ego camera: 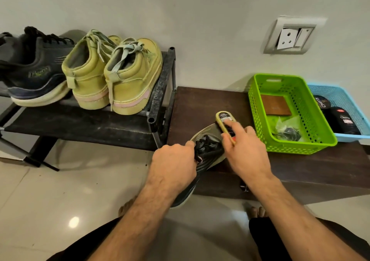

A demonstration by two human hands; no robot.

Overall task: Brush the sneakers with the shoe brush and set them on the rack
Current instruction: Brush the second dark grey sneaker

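- The rack [160, 84] already carries a dark sneaker [34, 70] at the left and a pair of yellow-green sneakers [112, 74] beside it; whether these were brushed I cannot tell
- One black sneaker [208, 150] is not yet racked: it lies tilted, toe on the brown bench [200, 104], heel towards the person
- The left hand [174, 162] grips this sneaker by its laced collar, fingers curled round it
- The right hand [246, 148] clamps the shoe brush [225, 122], forefinger along its back, the brush against the toe
- Judged so, brushing is under way; finishing it and racking the shoe remain
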